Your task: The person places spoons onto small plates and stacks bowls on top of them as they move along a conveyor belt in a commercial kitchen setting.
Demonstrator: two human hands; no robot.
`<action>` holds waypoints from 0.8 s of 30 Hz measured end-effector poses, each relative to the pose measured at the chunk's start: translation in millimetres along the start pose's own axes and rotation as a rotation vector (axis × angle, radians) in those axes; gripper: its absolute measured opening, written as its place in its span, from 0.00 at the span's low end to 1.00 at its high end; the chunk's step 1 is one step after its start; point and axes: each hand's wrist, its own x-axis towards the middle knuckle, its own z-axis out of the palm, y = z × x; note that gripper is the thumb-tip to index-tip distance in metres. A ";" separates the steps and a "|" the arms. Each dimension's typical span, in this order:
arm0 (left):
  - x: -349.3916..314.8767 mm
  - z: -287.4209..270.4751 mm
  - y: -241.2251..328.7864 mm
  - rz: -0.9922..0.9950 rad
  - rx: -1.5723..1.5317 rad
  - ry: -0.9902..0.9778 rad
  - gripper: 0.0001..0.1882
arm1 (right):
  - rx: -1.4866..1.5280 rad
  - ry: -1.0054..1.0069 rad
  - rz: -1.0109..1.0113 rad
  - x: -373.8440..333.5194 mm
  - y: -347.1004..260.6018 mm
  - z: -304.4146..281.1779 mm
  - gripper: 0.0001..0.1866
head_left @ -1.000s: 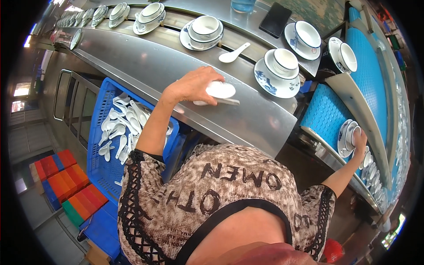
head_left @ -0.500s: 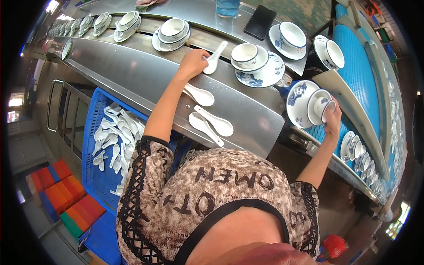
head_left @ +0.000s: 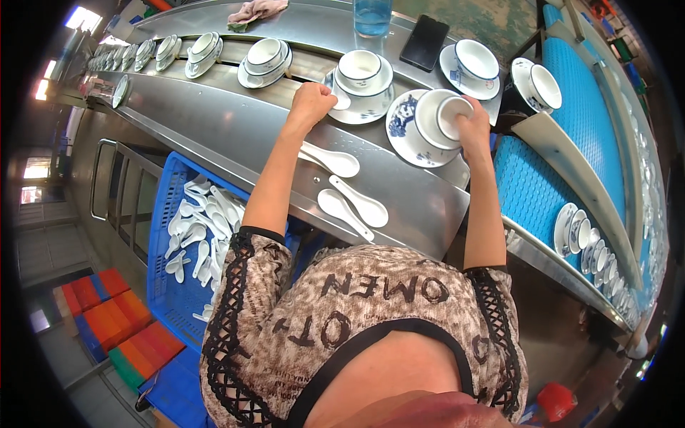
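My left hand [head_left: 312,108] is closed at the conveyor's near edge, its fingertips on a white soup spoon [head_left: 342,100]. That spoon lies against a blue-patterned plate, under a stacked bowl and cup [head_left: 359,68]. With my right hand [head_left: 474,130] I grip a tilted set: a small white cup [head_left: 451,120] inside a bowl [head_left: 426,114], on a blue-flowered plate [head_left: 404,140]. This set is over the right end of the steel counter. Nearer me, several white spoons [head_left: 357,207] lie on the counter, partly below my left forearm.
A blue basket [head_left: 158,235] of loose spoons stands at left. Several crockery sets [head_left: 264,60] line the conveyor toward the far left. Behind are a black phone [head_left: 424,43], a blue cup [head_left: 372,18] and a cloth [head_left: 255,13]. A blue belt [head_left: 524,175] with stacked crockery runs at right.
My right hand has brought its crockery set leftward from over the blue belt to the counter. The set by my left hand has shifted left, and the spoon now meets its plate.
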 end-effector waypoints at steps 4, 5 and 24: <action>-18.6 -6.9 -3.0 0.117 -0.069 -0.096 0.18 | 0.022 -0.169 -0.005 -1.4 0.9 8.1 0.20; -25.5 -13.2 1.6 0.105 -0.066 -0.104 0.18 | 0.090 -0.247 0.006 -3.2 -1.4 1.7 0.21; -112.3 -17.2 25.4 0.419 0.357 -0.313 0.23 | -0.876 0.203 0.075 -69.0 178.6 -334.2 0.26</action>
